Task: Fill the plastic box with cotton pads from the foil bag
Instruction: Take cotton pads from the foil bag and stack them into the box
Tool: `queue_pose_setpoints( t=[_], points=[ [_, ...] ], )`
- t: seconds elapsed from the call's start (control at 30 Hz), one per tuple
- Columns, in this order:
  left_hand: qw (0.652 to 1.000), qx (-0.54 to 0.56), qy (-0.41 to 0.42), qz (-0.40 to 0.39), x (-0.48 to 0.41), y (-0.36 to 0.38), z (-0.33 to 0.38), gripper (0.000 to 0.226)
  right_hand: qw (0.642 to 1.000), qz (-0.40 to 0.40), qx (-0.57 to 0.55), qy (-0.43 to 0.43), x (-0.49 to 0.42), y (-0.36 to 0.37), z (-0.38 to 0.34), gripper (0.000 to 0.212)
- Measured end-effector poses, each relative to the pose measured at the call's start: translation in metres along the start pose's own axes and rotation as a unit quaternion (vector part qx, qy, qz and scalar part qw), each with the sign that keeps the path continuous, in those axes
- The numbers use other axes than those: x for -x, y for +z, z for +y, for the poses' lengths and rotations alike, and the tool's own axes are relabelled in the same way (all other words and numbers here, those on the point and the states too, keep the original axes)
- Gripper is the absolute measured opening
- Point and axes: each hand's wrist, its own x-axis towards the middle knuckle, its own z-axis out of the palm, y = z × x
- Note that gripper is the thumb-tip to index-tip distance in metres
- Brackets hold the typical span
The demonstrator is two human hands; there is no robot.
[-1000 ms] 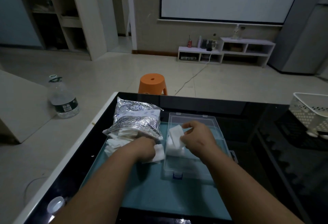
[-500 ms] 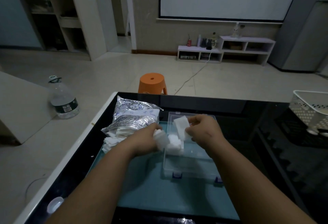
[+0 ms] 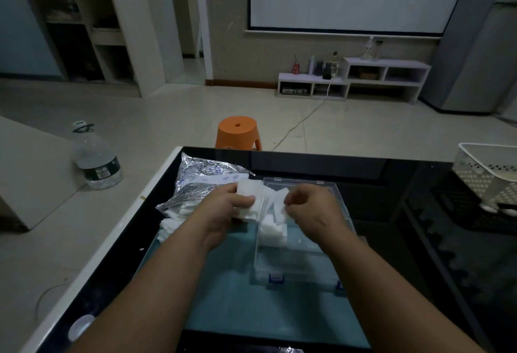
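1. A clear rectangular plastic box (image 3: 293, 266) with blue latches is shown lying open on a teal mat (image 3: 251, 310). The mat is spread over a glossy black counter (image 3: 391, 212).
2. A short stack of square white cotton pads (image 3: 272, 231) is seen inside the box, against its left wall.
3. The left grip (image 3: 223, 208) is closed around a fanned bunch of white pads (image 3: 249, 201), which is held above the left edge of the box.
4. The right grip (image 3: 310, 207) is clenched. Its curled fingers are pinched on the loose pads at the right end of that bunch.
5. A crumpled silver foil bag (image 3: 201, 182) is placed just left of the box, with its mouth turned toward the viewer. More white pads (image 3: 173, 218) are spilled from it onto the mat.
6. Beyond the counter, an orange plastic stool (image 3: 237, 131) is seen on a pale tiled floor. A large clear water bottle (image 3: 95, 162) is set on the floor to the left. A white perforated basket (image 3: 486, 176) is placed at the right end of the counter.
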Motion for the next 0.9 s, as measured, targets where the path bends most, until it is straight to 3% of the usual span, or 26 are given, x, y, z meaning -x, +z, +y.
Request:
queue_pose_setpoints(
  t=[0.33,0.5,0.63,0.73,0.9],
  points=[
    [0.998,0.024,-0.014,-0.061,0.002,0.002,-0.002,0.033,0.99,0.019,-0.138,0.012,0.004,0.011,-0.003,0.013],
    [1.0,-0.007,-0.013,0.003,-0.006,-0.001,-0.005,0.028,0.977,0.101,-0.187,0.016,0.002,-0.002,-0.002,0.01],
    [0.997,-0.064,0.002,0.044,-0.009,0.001,-0.009,0.034,0.958,0.041,-0.281,0.033,0.004,-0.005,-0.007,0.023],
    [0.998,-0.065,0.018,0.021,-0.006,0.006,-0.009,0.038,0.97,-0.008,-0.24,0.03,0.004,-0.002,-0.009,0.018],
    [0.998,-0.048,0.035,-0.03,0.0,0.01,-0.006,0.045,0.993,0.011,-0.121,-0.004,0.002,0.006,-0.004,0.017]
  ],
)
